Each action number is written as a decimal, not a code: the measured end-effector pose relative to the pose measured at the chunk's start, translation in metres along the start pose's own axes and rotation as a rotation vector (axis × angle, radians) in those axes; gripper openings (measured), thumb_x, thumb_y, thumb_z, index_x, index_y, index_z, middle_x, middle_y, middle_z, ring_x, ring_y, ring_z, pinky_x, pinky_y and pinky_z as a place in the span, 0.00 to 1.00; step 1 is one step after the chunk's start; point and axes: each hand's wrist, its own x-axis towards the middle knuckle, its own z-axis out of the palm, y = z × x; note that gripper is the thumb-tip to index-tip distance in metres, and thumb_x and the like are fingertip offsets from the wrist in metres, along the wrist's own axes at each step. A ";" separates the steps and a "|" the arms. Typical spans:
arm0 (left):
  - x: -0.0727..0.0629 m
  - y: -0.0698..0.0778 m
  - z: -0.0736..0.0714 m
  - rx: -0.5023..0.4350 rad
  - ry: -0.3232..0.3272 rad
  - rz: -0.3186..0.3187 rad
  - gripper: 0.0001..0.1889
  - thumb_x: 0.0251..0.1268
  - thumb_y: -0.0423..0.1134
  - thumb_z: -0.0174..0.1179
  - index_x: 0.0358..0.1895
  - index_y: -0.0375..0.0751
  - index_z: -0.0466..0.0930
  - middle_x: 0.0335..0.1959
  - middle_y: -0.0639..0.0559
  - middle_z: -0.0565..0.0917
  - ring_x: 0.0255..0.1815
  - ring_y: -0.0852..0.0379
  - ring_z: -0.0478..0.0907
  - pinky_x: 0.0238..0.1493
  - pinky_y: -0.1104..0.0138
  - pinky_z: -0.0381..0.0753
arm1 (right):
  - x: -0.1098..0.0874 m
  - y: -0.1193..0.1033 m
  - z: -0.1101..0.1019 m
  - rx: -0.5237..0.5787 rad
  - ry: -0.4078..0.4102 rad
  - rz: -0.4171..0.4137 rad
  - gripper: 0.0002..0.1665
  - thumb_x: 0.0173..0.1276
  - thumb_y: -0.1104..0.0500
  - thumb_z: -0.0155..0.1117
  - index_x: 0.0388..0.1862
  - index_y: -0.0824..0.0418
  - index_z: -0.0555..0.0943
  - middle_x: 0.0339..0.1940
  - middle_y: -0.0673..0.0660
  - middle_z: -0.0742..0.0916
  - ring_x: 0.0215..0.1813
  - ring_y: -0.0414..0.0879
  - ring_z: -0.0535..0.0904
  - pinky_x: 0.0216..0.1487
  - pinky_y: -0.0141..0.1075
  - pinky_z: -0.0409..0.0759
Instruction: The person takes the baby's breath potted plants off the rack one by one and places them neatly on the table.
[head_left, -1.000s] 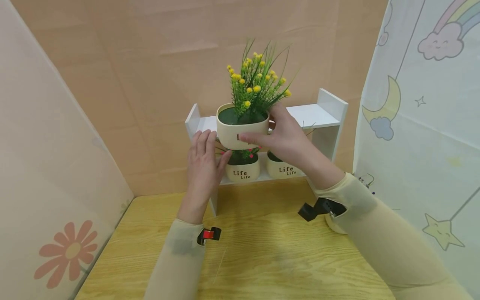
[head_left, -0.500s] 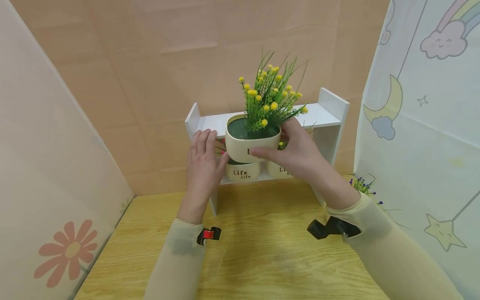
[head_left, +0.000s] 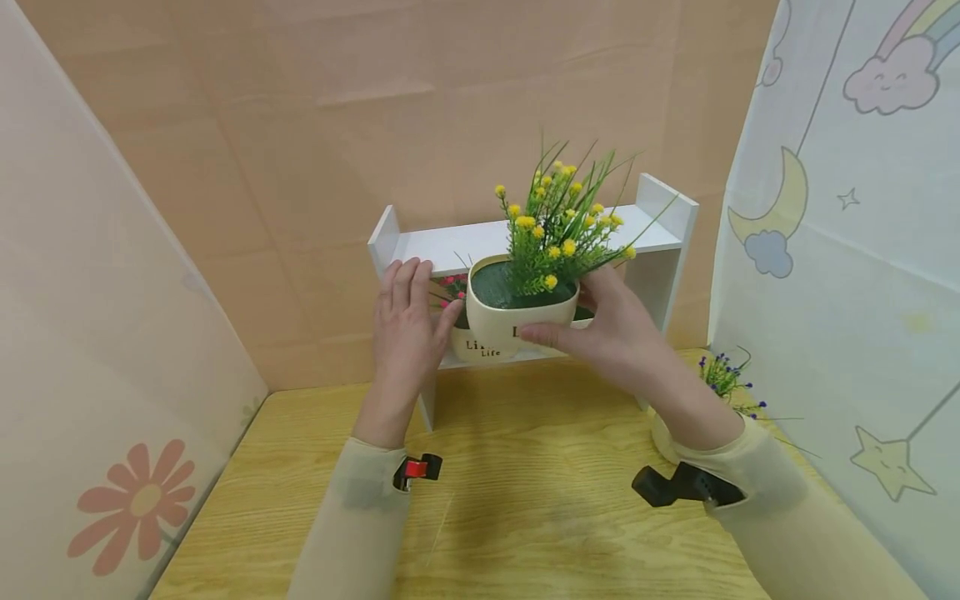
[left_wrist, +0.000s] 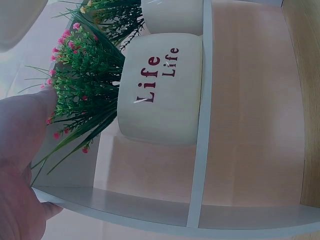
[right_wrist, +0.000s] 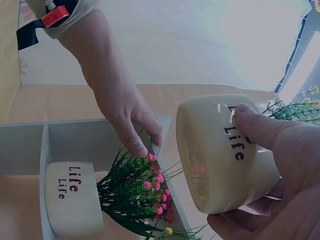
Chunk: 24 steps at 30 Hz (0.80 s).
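Observation:
My right hand (head_left: 626, 333) grips a cream flowerpot (head_left: 495, 321) of yellow artificial flowers, thumb on its lettered front and fingers around its side. It hangs slightly tilted before the white two-tier shelf (head_left: 442, 243). My left hand (head_left: 405, 337) grips the upper left corner of that shelf, thumb inside and fingertips over the edge. Below, on the lower board, stands a pot of pink flowers (left_wrist: 160, 90) marked "Life". Beside it is another cream pot (left_wrist: 172, 17) with yellow flowers, mostly hidden in the head view by the held one.
A pot of purple flowers (head_left: 723, 379) stands on the wooden table (head_left: 517, 492) to the right, partly behind my right forearm. Fabric walls close in the back and both sides. The shelf's white upper board (head_left: 652, 229) lies behind the held flowers.
The held flowerpot has come down and to the right with my right hand, from upper-board height to in front of the lower board. My left hand stays at the shelf corner.

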 end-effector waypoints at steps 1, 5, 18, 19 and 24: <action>0.000 0.000 0.000 0.001 0.000 -0.001 0.38 0.83 0.54 0.65 0.83 0.38 0.62 0.83 0.41 0.63 0.89 0.41 0.48 0.88 0.48 0.53 | -0.002 0.001 0.000 -0.004 0.000 0.005 0.53 0.65 0.56 0.89 0.84 0.46 0.70 0.75 0.47 0.81 0.74 0.48 0.78 0.73 0.55 0.80; 0.001 0.000 0.001 0.004 -0.006 -0.002 0.38 0.84 0.54 0.64 0.83 0.38 0.62 0.83 0.41 0.63 0.89 0.41 0.48 0.88 0.48 0.52 | -0.009 0.005 -0.001 -0.010 0.003 0.029 0.52 0.64 0.53 0.89 0.83 0.45 0.71 0.74 0.46 0.81 0.73 0.48 0.78 0.71 0.54 0.80; 0.001 0.001 -0.001 0.007 -0.013 0.001 0.38 0.84 0.54 0.64 0.84 0.38 0.61 0.83 0.41 0.62 0.89 0.40 0.48 0.88 0.48 0.53 | -0.028 0.020 0.001 0.010 -0.017 0.100 0.52 0.65 0.52 0.89 0.83 0.43 0.71 0.74 0.46 0.81 0.76 0.52 0.77 0.76 0.61 0.75; 0.001 0.001 -0.001 0.007 -0.016 0.000 0.38 0.84 0.54 0.63 0.84 0.38 0.61 0.83 0.41 0.62 0.89 0.40 0.48 0.88 0.48 0.53 | -0.029 0.022 0.001 0.011 -0.017 0.102 0.52 0.65 0.52 0.89 0.84 0.43 0.71 0.74 0.46 0.81 0.76 0.52 0.77 0.76 0.62 0.74; 0.001 0.001 0.000 0.008 -0.014 0.001 0.38 0.84 0.54 0.64 0.83 0.38 0.61 0.83 0.41 0.62 0.89 0.40 0.48 0.87 0.46 0.54 | -0.039 0.031 0.002 0.022 -0.013 0.108 0.55 0.63 0.53 0.90 0.85 0.44 0.70 0.76 0.47 0.80 0.77 0.54 0.76 0.78 0.61 0.73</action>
